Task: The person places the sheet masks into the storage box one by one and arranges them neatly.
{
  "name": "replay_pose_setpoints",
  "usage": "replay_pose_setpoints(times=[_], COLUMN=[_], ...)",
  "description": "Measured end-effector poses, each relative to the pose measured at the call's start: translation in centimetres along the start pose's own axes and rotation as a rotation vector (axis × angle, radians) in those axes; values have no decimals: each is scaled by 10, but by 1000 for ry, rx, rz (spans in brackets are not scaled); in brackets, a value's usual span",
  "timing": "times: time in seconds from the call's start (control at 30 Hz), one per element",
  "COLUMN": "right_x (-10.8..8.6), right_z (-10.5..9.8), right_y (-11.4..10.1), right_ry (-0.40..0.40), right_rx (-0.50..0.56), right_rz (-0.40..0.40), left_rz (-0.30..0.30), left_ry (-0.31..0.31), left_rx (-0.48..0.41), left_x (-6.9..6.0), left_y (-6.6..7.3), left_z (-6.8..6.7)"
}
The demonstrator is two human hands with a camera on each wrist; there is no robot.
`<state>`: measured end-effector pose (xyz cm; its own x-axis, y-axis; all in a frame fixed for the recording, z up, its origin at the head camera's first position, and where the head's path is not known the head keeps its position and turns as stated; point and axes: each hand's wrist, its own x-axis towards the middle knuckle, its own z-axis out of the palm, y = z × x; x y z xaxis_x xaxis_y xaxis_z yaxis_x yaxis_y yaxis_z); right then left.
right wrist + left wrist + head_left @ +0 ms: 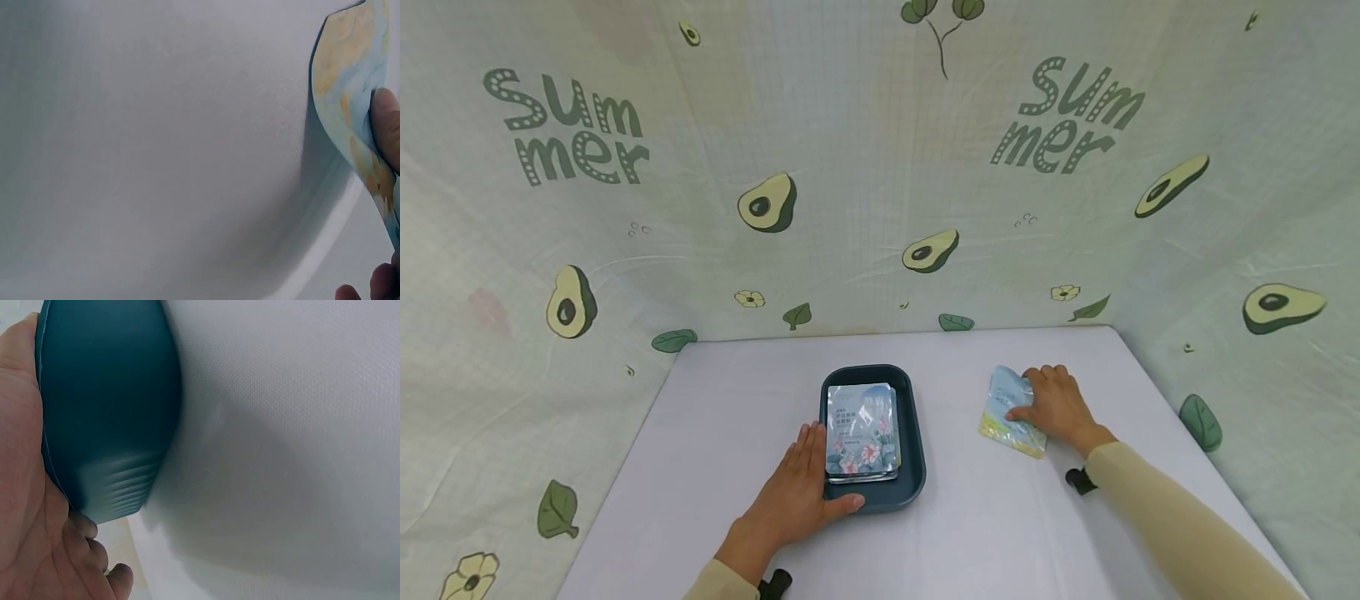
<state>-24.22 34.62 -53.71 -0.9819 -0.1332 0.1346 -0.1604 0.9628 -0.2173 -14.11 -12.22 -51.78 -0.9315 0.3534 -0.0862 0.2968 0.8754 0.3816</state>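
A dark teal tray stands on the table, holding a small stack of face mask packets, the top one pale blue-grey with pink flowers. My left hand lies along the tray's left side, its fingers straight and together and the thumb reaching over the near rim. In the left wrist view the palm touches the rim of the tray. To the right of the tray, my right hand pinches a light blue and yellow face mask packet between thumb and fingers. The right wrist view shows that packet bent.
A white-covered table carries everything. Behind it and at both sides hangs a pale cloth printed with avocados and leaves. White tabletop lies between the tray and the packet in my right hand.
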Motion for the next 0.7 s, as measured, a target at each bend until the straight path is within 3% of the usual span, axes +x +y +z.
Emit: replay_pose_setpoints(times=[0.17, 0.43, 0.7], right_x=[0, 1, -2], right_z=[-4, -19, -24], right_y=[-5, -14, -17], right_ry=[-45, -151, -98], right_rx=[80, 299, 526], right_rz=[60, 188, 330], left_rz=[0, 4, -5], left_ry=[-7, -5, -7], left_rx=[6, -10, -20], left_x=[0, 0, 1], left_y=[-1, -3, -2], left_z=[2, 3, 3])
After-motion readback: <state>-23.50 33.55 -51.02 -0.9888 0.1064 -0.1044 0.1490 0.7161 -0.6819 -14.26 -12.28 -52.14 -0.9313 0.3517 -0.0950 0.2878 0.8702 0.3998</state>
